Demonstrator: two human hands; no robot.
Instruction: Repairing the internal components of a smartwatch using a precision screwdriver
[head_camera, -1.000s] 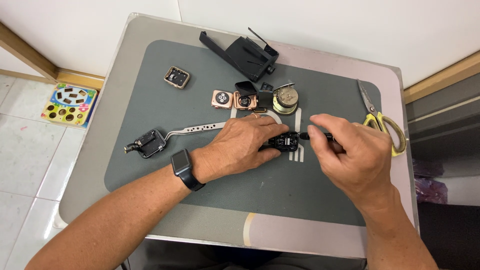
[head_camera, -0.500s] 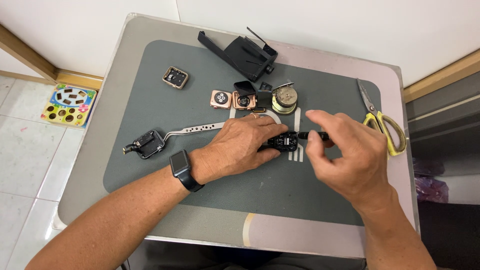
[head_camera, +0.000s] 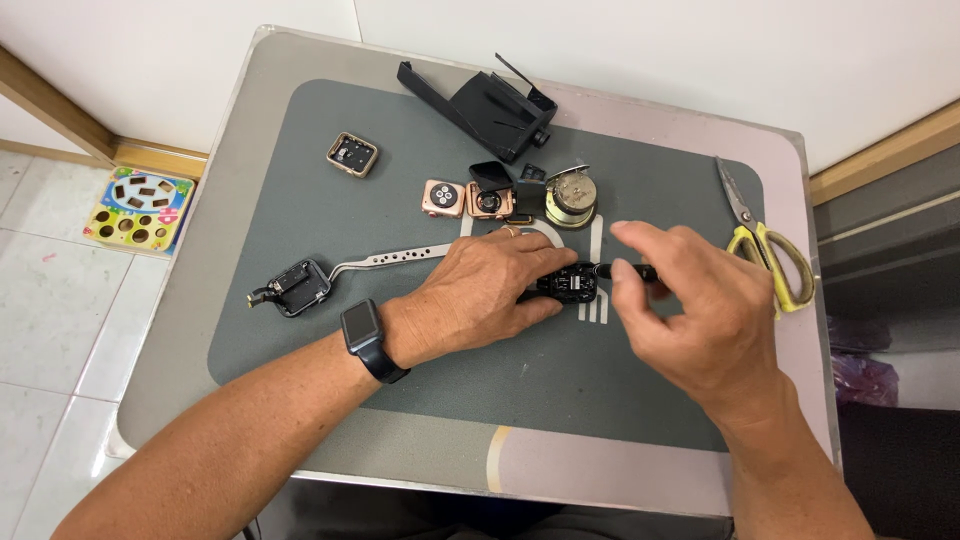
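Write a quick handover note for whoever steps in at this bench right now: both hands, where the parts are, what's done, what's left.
Left hand: pinning the small black watch body to the grey mat.
Right hand: fingers pinching a thin black tool at the body's right edge.
Elsewhere: bent tweezers and a black case left of the hands; two rose-gold cases, a round brass movement and a black holder behind; yellow scissors at right.
Done: several cases lie opened.
Left: the black body is not yet apart.

Matt grey mat, shiny metal tweezers, glossy yellow-handled scissors
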